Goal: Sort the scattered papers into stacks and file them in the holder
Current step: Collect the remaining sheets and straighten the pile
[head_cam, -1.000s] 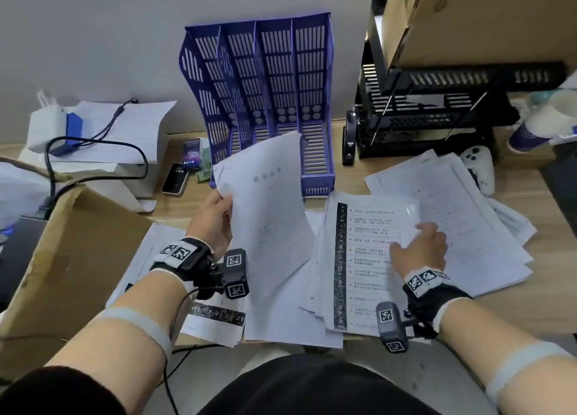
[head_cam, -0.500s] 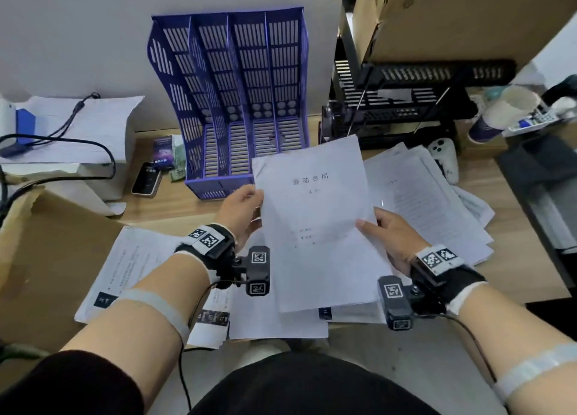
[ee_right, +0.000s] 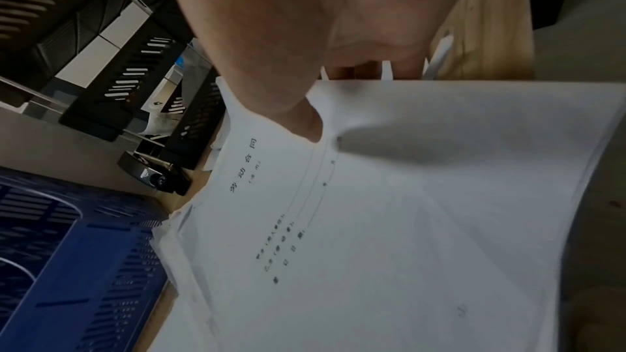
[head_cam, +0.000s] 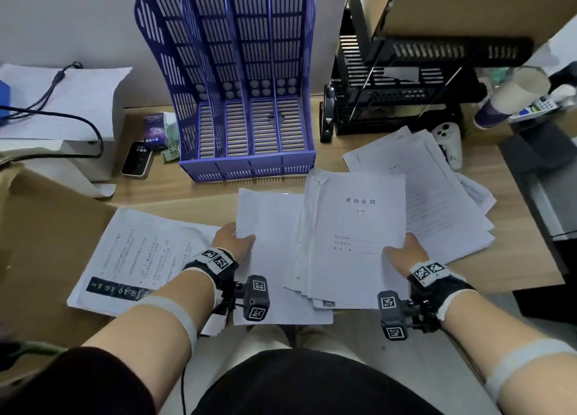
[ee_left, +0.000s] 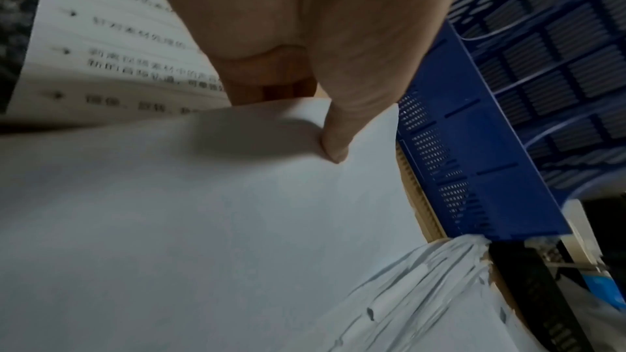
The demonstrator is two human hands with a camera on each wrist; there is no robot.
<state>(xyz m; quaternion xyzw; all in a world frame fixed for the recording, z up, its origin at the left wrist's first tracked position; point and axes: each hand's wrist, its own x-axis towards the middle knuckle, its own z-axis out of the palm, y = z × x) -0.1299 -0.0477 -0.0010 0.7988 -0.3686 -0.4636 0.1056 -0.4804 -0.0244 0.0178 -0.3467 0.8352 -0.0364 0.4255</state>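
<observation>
A blue four-slot file holder (head_cam: 249, 109) stands at the back of the desk, its slots holding nothing. My left hand (head_cam: 234, 240) pinches the left edge of a blank white sheet (head_cam: 268, 243), thumb on top (ee_left: 333, 143). My right hand (head_cam: 402, 249) pinches the lower right edge of a thick stack (head_cam: 352, 243) topped by a title page (ee_right: 372, 224). More papers (head_cam: 437, 196) fan out to the right, and a printed sheet (head_cam: 137, 255) lies at the left.
A cardboard box (head_cam: 40, 243) fills the left front. A phone (head_cam: 137, 158) and small boxes (head_cam: 156, 130) lie left of the holder. A black rack (head_cam: 406, 87), a stapler (head_cam: 326, 118), a white controller (head_cam: 449, 140) and a paper cup (head_cam: 512, 96) stand at the right.
The title-page stack went from my left hand over to the right and down onto the desk pile. My left hand let go of it and took hold of a blank sheet.
</observation>
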